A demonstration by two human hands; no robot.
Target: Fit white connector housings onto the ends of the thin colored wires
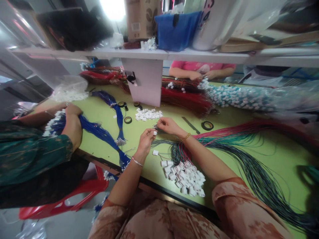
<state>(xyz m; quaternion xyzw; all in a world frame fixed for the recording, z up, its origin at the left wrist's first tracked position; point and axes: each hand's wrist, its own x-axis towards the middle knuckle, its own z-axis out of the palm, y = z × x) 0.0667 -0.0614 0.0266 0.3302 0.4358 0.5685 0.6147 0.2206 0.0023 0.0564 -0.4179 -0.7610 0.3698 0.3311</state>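
Pinched in my left hand (146, 141) is a small white plastic connector (155, 133). My right hand (168, 126) meets it from the right, fingers closed on thin dark wires (156, 126) with metal ends; its exact grip is partly hidden. Just beyond both hands lies a pile of loose white connectors (149, 114). A bundle of black, green and red wires (224, 146) runs from the right under my right forearm. Its white-connector ends (185, 176) are heaped near the front edge. One single white connector (155, 152) lies below my left hand.
Tape rolls (207, 125) and a flat dark blade-like strip (190, 125) lie on the green table (154, 176). At left, a co-worker's hands (72, 119) hold blue wires (99, 131). Across, another person sits behind red wires (184, 101). An overhead shelf (99, 54) carries a blue bin (177, 31).
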